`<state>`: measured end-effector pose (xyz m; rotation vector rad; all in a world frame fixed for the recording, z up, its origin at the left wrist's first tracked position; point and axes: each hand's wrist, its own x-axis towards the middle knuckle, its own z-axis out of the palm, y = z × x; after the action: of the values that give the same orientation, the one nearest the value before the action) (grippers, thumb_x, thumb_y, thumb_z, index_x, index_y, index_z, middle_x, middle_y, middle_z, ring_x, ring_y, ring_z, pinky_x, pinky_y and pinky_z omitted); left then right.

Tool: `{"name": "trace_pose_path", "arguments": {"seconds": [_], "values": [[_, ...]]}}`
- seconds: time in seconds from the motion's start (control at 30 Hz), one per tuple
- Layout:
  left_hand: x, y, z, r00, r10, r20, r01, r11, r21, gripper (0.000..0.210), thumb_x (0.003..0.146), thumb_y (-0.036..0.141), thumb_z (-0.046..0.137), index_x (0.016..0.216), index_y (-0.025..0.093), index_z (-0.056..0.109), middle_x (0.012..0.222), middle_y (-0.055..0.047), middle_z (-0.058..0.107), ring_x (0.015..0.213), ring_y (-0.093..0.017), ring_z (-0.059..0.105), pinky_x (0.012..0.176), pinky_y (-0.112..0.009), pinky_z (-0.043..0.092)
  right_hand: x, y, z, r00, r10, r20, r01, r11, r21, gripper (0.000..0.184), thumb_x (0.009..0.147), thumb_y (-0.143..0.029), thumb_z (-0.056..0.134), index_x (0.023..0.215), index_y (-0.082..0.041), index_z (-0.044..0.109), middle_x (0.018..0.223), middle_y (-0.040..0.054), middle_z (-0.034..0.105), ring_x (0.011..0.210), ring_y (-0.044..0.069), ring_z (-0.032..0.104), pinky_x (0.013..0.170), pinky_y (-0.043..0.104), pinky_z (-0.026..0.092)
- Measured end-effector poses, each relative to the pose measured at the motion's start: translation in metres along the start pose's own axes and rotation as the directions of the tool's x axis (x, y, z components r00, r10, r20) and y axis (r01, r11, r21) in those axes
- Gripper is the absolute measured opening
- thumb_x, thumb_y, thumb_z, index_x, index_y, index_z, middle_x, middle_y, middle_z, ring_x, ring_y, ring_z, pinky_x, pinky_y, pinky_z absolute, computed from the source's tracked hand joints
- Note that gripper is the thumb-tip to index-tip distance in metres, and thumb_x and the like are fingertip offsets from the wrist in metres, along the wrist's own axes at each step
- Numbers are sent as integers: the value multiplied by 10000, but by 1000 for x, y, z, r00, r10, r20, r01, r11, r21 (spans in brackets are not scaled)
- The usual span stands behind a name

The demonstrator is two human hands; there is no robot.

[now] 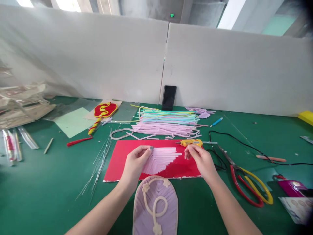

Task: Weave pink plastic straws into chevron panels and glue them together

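Observation:
A panel of pale pink pipe cleaners (162,159), laid side by side with a stepped right edge, is over a red board (119,156). At its left end is my left hand (138,161), closed, with the thumb and forefinger pinched at the panel's upper left corner. To the panel's right my right hand (200,160) is closed, its fingertips together; whatever they hold cannot be made out. Just behind that hand lies a yellow glue gun (192,142) on the board. Nearest me is an oval lilac pipe-cleaner piece (146,218) with cream flowers and a looped stem.
Bundled pink and mint pipe cleaners (168,122) lie behind the board, below a leaning phone (169,97). Scissors (244,179) and a black cord (234,134) are at right. Thin wires (100,166), a red-and-yellow fan ornament (105,110) and plastic packets (18,143) are at left.

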<state>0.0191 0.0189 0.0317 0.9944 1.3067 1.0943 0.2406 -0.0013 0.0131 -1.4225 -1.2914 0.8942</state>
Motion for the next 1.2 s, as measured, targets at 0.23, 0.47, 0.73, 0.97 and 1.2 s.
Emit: {"name": "trace_pose_path", "arguments": {"seconds": [0.23,0.47,0.73,0.97,1.2], "values": [[4,-19,-3,996,-37,87,56,972,-229,273,640,360,704,797,142,653,791,-17,655,712,-111,577,613,-179,429,-5,-14,14,998,64,22,-64,998,-17,473,815,-584,392,676,-187,610,663,44,632,633,174,591,583,261,461],[10,-27,-2,984,-104,147,153,910,-385,339,629,385,708,835,122,645,736,-24,644,638,-112,582,589,-203,447,-10,-24,47,981,62,183,-70,997,36,285,719,-452,613,735,-167,612,716,16,642,708,168,596,671,263,457],[16,-29,-4,940,-42,338,130,962,-241,339,477,280,805,744,125,666,698,-30,677,668,-158,613,620,-227,463,0,8,50,993,103,58,-112,974,196,314,639,-442,689,744,-154,622,724,43,655,738,204,606,673,292,464],[16,-30,-4,955,12,295,81,951,-299,330,541,309,774,770,144,604,715,-8,668,642,-131,611,618,-227,472,-4,11,59,986,56,155,-93,964,248,354,682,-480,641,848,-167,637,885,73,682,882,236,612,788,334,466],[18,-23,-7,968,50,244,26,954,-298,459,535,329,772,930,165,604,793,-27,693,715,-156,633,670,-257,494,-12,8,63,960,-14,280,-40,982,186,211,729,-365,622,814,-172,616,830,39,661,837,209,601,760,306,461]]}}
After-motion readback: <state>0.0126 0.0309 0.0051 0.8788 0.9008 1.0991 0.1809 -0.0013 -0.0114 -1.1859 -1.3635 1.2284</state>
